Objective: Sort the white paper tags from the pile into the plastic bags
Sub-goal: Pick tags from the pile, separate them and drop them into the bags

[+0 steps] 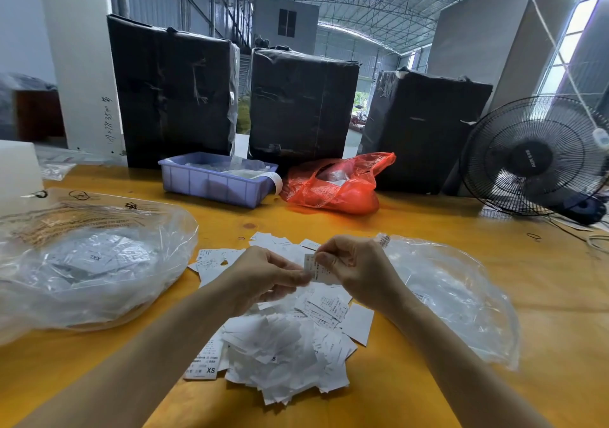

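Left bag [92, 262] already has tags in it, XXL showing. Our left hand [263, 279] and right hand [356, 269] both pinch one tag [316, 269] above the pile [283, 355]; the right bag [454, 295] sits just beside. We reckon two thin tags could stick together, or the tiny size print gets misread, landing it in the wrong bag.
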### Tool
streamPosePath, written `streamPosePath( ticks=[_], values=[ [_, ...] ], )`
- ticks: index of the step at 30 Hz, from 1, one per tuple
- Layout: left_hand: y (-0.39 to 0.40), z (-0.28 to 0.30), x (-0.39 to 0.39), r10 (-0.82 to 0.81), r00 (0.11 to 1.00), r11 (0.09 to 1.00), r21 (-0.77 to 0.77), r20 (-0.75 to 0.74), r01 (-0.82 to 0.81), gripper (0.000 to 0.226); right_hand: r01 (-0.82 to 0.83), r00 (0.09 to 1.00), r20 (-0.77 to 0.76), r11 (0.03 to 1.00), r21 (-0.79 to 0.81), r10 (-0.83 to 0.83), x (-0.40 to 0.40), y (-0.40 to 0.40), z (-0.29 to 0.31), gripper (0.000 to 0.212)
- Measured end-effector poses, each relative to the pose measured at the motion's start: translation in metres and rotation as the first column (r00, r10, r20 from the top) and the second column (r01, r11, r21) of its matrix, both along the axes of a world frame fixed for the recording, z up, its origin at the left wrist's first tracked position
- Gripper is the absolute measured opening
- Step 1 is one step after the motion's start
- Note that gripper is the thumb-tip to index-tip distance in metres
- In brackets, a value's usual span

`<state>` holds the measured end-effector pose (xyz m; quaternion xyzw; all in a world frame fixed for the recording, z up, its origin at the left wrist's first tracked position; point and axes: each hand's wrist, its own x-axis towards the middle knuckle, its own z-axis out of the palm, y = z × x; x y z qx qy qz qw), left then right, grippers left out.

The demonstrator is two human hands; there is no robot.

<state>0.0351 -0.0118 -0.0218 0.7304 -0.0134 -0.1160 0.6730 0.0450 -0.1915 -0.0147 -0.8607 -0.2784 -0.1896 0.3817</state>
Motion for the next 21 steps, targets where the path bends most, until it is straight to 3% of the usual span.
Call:
streamPosePath(
  ticks=[8,21],
  values=[
    [-0.0032,0.0009,-0.0020,0.023,1.000,1.000,0.002,0.016,-0.023,0.013,-0.074,0.972,-0.223,0.997,0.008,0.074,0.0000,-0.0037,0.0025,0.007],
    [-0.0019,0.0052,-0.0047,-0.012,0.998,0.999,0.040,0.054,0.010,0.008,-0.043,0.977,-0.208,0.999,0.023,0.047,-0.0011,-0.0060,0.0049,0.006]
  ],
)
